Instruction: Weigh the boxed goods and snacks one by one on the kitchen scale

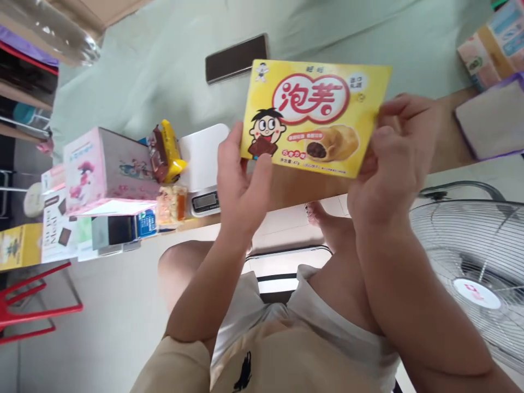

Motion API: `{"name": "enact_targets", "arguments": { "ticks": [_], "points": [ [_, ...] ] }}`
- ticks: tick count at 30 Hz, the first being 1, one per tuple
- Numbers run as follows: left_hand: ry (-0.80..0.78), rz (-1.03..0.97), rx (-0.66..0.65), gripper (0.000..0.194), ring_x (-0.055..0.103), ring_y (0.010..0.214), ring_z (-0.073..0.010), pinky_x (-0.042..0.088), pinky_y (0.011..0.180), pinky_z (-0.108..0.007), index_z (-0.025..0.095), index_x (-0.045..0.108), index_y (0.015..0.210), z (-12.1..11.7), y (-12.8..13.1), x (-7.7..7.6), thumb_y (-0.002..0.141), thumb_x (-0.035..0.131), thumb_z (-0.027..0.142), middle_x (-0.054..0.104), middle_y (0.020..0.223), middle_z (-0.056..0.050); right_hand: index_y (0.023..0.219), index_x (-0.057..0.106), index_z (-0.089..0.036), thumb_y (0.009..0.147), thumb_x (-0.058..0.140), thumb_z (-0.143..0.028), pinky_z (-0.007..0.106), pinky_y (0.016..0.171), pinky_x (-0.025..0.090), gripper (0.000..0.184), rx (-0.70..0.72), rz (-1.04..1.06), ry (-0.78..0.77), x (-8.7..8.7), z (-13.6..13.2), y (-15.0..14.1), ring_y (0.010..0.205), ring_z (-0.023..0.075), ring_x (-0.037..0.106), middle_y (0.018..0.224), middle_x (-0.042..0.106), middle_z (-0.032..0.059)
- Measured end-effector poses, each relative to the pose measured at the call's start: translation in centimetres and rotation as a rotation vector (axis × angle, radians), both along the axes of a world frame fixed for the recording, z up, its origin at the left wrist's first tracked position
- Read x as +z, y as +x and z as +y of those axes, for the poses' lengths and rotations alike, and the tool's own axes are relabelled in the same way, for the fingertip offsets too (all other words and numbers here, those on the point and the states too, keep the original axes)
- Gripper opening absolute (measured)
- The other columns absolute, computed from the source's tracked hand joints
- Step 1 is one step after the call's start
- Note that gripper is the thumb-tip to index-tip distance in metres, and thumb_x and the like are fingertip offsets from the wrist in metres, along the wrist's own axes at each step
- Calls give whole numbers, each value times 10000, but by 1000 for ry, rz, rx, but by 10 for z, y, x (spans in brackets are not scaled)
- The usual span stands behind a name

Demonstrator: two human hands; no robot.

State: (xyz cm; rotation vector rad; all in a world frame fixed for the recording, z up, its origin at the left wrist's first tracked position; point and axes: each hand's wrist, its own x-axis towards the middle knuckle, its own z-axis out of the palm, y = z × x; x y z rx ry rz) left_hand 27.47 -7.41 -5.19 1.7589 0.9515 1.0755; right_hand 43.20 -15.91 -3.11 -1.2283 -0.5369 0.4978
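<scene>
A yellow snack box point(315, 117) with a cartoon child and filled puffs printed on its front is held up between both hands, face toward me. My left hand point(243, 180) grips its lower left edge, thumb on the front. The right edge is in my right hand point(395, 147), whose fingers curl at the side and partly behind it. Left of my left hand lies a white digital scale point(204, 147) with a small dark display. Beyond the box a black phone point(233, 57) rests on the pale green cloth point(176, 65).
At the left are a pink floral box point(85, 169), a brown-and-yellow snack packet point(164, 153), a small clear packet point(172, 204) and several cartons. A fan point(470, 262) stands at lower right; packs point(495, 49) lie at upper right. A red stool point(36, 300) is at lower left.
</scene>
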Motion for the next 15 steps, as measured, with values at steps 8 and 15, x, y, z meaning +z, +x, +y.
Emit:
{"name": "enact_targets", "arguments": {
  "ticks": [8,15],
  "points": [
    [52,-29,121,707,464,1579,-317,430,1329,-518,384,372,1611,-11,-95,-30,996,578,664,432,1695,-55,982,597,-296,859,632,-282,491,1170,517,129,304,39,218,-24,55,-59,1256,226,669,1314,658,15],
    [449,101,182,583,385,1618,-361,334,1352,-587,257,493,1538,-36,-102,-16,1000,570,467,461,1636,-139,1008,584,-265,818,586,-176,472,1192,526,210,246,160,35,-27,67,-89,1206,185,689,1191,697,11]
  ]
}}
